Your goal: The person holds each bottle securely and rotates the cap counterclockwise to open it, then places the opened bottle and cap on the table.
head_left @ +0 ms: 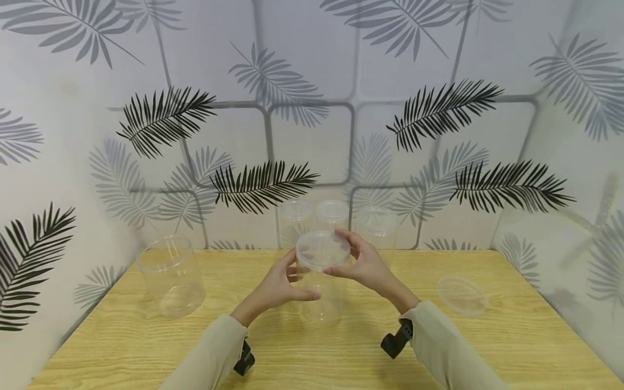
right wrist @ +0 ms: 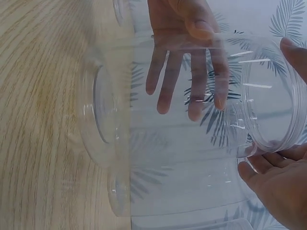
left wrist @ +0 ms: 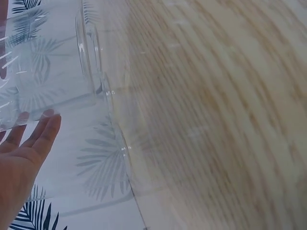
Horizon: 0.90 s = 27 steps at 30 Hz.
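Observation:
A clear plastic jar [head_left: 322, 300] stands upright at the middle of the table, a round translucent lid [head_left: 323, 250] over its mouth. My left hand [head_left: 278, 284] is around the jar's left side, thumb across the front; its straight fingers show through the clear wall in the right wrist view. With thumb in front and fingers behind, my right hand [head_left: 363, 265] grips the lid's rim. The left wrist view catches the right hand's [left wrist: 21, 158] fingertips close to clear plastic. On the left stands a wider, lidless jar [head_left: 170, 276].
Behind the hands, several clear jars, such as the one at right [head_left: 377, 222], stand near the wall with pale tops. A loose clear lid [head_left: 463, 295] lies flat on the right of the wooden table [head_left: 312, 363]. Leaf-patterned covering [head_left: 307, 54] encloses the back and sides.

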Motion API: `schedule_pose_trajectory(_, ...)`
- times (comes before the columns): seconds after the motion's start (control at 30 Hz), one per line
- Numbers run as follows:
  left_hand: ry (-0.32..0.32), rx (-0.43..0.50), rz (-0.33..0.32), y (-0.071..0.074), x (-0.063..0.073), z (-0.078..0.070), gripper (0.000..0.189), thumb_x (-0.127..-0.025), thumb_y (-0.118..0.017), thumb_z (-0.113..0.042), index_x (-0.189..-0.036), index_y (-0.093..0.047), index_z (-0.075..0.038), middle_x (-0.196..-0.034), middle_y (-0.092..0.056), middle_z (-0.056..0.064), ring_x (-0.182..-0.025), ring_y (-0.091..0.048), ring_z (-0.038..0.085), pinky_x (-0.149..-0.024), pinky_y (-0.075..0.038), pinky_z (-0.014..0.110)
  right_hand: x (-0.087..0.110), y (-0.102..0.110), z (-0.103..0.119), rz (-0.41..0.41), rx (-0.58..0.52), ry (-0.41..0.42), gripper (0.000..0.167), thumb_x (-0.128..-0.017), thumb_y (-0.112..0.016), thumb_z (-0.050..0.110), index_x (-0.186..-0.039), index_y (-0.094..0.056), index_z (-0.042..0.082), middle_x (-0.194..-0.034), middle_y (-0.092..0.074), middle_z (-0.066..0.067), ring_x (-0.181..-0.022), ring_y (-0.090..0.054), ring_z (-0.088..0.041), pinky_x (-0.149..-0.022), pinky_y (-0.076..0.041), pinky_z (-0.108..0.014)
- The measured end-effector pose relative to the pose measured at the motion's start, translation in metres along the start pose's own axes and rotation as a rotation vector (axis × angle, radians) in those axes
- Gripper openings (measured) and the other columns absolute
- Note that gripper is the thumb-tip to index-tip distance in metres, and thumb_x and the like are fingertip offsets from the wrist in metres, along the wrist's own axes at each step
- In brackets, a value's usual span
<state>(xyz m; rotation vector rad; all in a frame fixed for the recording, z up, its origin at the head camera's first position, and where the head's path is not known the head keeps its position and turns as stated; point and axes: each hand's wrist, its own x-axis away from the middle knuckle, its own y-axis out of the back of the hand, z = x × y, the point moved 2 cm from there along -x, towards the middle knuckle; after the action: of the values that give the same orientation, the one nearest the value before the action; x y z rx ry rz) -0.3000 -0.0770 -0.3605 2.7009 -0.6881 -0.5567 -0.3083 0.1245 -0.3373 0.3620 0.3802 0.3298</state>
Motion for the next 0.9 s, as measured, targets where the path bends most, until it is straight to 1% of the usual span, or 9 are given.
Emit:
schedule_pose_trajectory(0.13, 0.003, 0.007, 0.042, -0.001, 0.0, -0.002, 0.092, -0.071, -0.077, -0.006, -0.144, -0.02, -0.009, -0.144, -0.03, 0.016, -0.121, -0.045, 0.041, -0.101, -0.036, 0.054, 0.0, -0.001, -0.001, -0.011, 0.009, -0.007, 0.09, -0.072, -0.078, 0.027, -0.143, -0.026, 0.011, -0.146, -0.029, -0.01, -0.133, -0.031, -0.037, -0.094, -0.044, -0.049)
schedule_pose_trajectory(0.23, 0.014, 0.009, 0.047, -0.001, 0.0, -0.002, 0.094, -0.071, -0.077, -0.007, -0.145, -0.018, -0.01, -0.145, -0.027, 0.016, -0.123, -0.041, 0.042, -0.102, -0.034, 0.055, 0.0, -0.003, 0.0, -0.024, 0.022, 0.011, 0.089, -0.073, -0.078, 0.026, -0.143, -0.025, 0.009, -0.145, -0.028, -0.012, -0.132, -0.029, -0.04, -0.092, -0.046, -0.048)
schedule_pose_trajectory(0.37, 0.034, -0.004, 0.026, -0.002, 0.0, -0.003, 0.096, -0.071, -0.078, -0.009, -0.145, -0.017, -0.013, -0.147, -0.025, 0.015, -0.124, -0.04, 0.043, -0.103, -0.034, 0.055, -0.001, -0.004, 0.0, -0.024, 0.011, 0.015, 0.089, -0.074, -0.077, 0.024, -0.143, -0.024, 0.006, -0.146, -0.028, -0.015, -0.133, -0.029, -0.039, -0.093, -0.046, -0.046)
schedule_pose_trajectory(0.43, 0.041, -0.02, 0.012, -0.004, 0.0, -0.004, 0.096, -0.071, -0.078, -0.011, -0.144, -0.017, -0.015, -0.147, -0.025, 0.015, -0.124, -0.041, 0.041, -0.103, -0.035, 0.053, -0.001, -0.004, 0.001, -0.016, -0.01, 0.002, 0.089, -0.074, -0.077, 0.023, -0.143, -0.023, 0.007, -0.146, -0.029, -0.014, -0.132, -0.031, -0.038, -0.09, -0.048, -0.043)
schedule_pose_trajectory(0.57, 0.037, -0.036, -0.022, -0.006, 0.001, -0.005, 0.093, -0.071, -0.078, -0.011, -0.144, -0.02, -0.015, -0.145, -0.028, 0.018, -0.123, -0.042, 0.041, -0.102, -0.036, 0.053, -0.001, -0.004, 0.001, -0.001, -0.039, -0.014, 0.09, -0.074, -0.077, 0.023, -0.144, -0.022, 0.009, -0.146, -0.03, -0.012, -0.132, -0.033, -0.034, -0.088, -0.049, -0.038)
schedule_pose_trajectory(0.63, 0.028, -0.043, -0.039, -0.006, 0.001, -0.005, 0.093, -0.07, -0.079, -0.011, -0.144, -0.021, -0.013, -0.145, -0.029, 0.018, -0.121, -0.044, 0.041, -0.101, -0.037, 0.053, 0.0, -0.004, 0.001, 0.001, -0.041, -0.011, 0.09, -0.074, -0.077, 0.023, -0.144, -0.022, 0.009, -0.146, -0.031, -0.012, -0.133, -0.033, -0.033, -0.089, -0.049, -0.039)
schedule_pose_trajectory(0.7, 0.022, -0.051, -0.056, -0.006, 0.0, -0.004, 0.095, -0.069, -0.079, -0.011, -0.144, -0.021, -0.013, -0.144, -0.031, 0.018, -0.119, -0.047, 0.04, -0.1, -0.039, 0.052, 0.0, -0.003, 0.001, 0.0, -0.04, 0.0, 0.091, -0.074, -0.077, 0.024, -0.144, -0.022, 0.008, -0.146, -0.031, -0.011, -0.133, -0.032, -0.033, -0.092, -0.047, -0.043)
schedule_pose_trajectory(0.8, 0.006, -0.072, -0.083, -0.005, -0.004, 0.008, 0.098, -0.067, -0.082, -0.016, -0.145, -0.022, -0.019, -0.143, -0.036, 0.009, -0.116, -0.051, 0.034, -0.098, -0.042, 0.048, 0.0, -0.002, 0.003, -0.003, -0.044, 0.019, 0.09, -0.073, -0.077, 0.023, -0.144, -0.023, 0.007, -0.145, -0.031, -0.011, -0.134, -0.031, -0.033, -0.097, -0.042, -0.049)
schedule_pose_trajectory(0.9, -0.001, -0.078, -0.103, -0.004, -0.008, 0.022, 0.099, -0.064, -0.084, -0.022, -0.143, -0.025, -0.029, -0.141, -0.04, 0.0, -0.113, -0.055, 0.029, -0.097, -0.044, 0.045, 0.0, -0.001, 0.004, -0.005, -0.046, 0.035, 0.09, -0.072, -0.078, 0.021, -0.143, -0.025, 0.006, -0.145, -0.033, -0.011, -0.133, -0.032, -0.033, -0.099, -0.039, -0.051)
